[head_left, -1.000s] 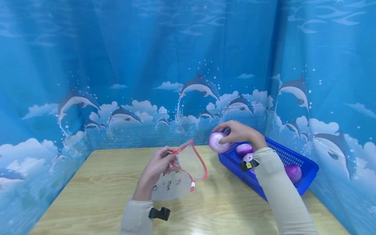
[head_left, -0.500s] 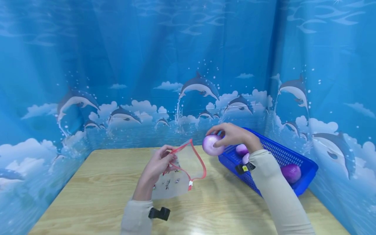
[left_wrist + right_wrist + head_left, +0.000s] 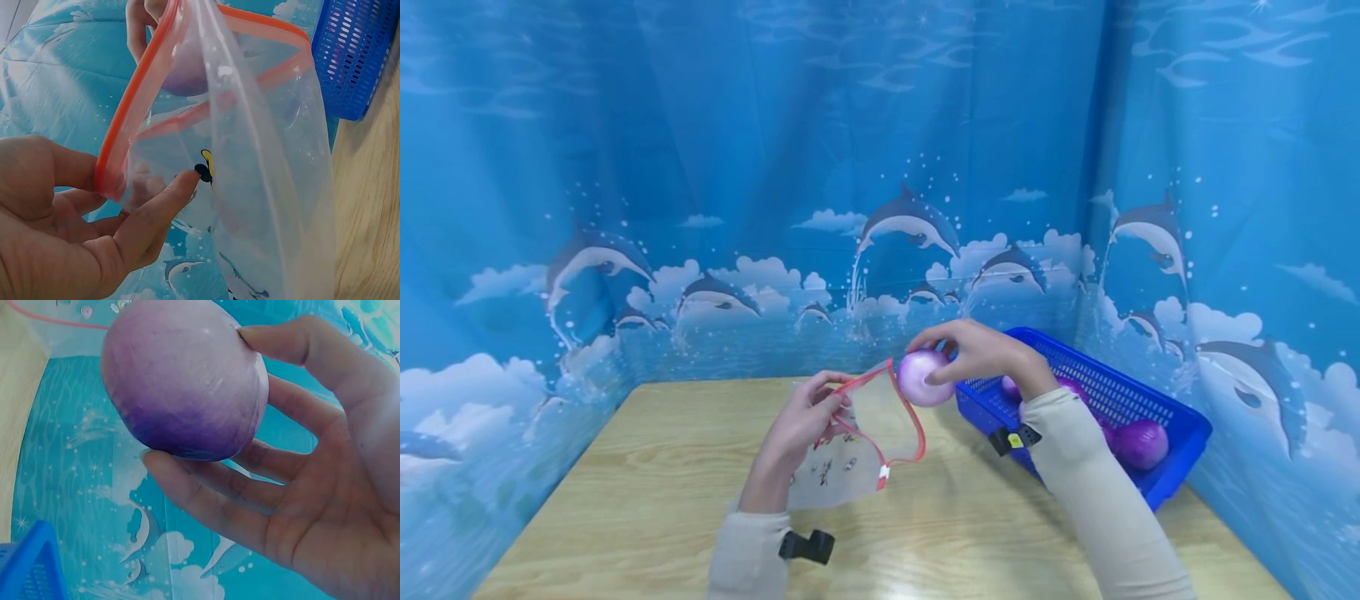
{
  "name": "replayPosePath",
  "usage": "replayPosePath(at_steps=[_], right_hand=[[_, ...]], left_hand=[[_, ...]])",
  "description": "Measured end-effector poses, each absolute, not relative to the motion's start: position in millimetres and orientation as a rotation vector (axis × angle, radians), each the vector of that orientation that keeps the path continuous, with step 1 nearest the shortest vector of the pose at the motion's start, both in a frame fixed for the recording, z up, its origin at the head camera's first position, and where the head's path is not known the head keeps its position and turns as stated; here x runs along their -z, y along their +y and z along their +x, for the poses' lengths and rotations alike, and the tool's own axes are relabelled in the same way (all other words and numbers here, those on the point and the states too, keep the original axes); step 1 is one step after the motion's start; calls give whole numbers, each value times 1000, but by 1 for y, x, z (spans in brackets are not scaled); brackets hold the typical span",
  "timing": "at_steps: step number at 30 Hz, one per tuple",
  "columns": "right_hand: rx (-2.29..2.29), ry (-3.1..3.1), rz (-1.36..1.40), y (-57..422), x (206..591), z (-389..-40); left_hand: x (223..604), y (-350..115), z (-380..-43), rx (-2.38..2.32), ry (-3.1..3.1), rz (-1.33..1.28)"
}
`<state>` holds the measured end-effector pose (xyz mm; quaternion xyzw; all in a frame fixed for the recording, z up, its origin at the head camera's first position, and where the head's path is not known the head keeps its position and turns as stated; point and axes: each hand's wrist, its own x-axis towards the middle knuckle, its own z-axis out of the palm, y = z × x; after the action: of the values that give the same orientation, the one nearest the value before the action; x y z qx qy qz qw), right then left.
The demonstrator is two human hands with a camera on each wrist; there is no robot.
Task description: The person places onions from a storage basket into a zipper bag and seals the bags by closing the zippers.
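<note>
Two hands engaged: my right hand [image 3: 981,354] grips a purple onion [image 3: 917,383], my left hand [image 3: 801,421] pinches the clear bag [image 3: 842,479]. Since a second ago, the onion has moved leftward to the bag's open mouth; carry judged nearly complete.

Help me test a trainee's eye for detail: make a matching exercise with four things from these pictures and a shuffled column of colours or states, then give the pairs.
Things
1. Left hand
2. Right hand
3. Basket
4. Bag

Descriptions
A. Translucent, with red edging
B. Holds a round purple object
C. Blue, with purple items inside
D. Grips the bag by its edge

Pairs: 1-D, 2-B, 3-C, 4-A
</note>
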<state>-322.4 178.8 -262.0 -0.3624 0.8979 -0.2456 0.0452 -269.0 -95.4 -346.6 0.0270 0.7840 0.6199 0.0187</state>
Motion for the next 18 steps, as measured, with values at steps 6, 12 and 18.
replayPosePath(at_steps=[6, 12, 18], right_hand=[[755, 2710, -1170, 168, 264, -319], [750, 2688, -1221, 162, 268, -320], [754, 2663, -1227, 158, 269, -321]], left_hand=[[346, -96, -268, -1958, 2417, 104], [345, -96, -268, -1965, 2415, 104], [344, -97, -267, -1960, 2400, 86]])
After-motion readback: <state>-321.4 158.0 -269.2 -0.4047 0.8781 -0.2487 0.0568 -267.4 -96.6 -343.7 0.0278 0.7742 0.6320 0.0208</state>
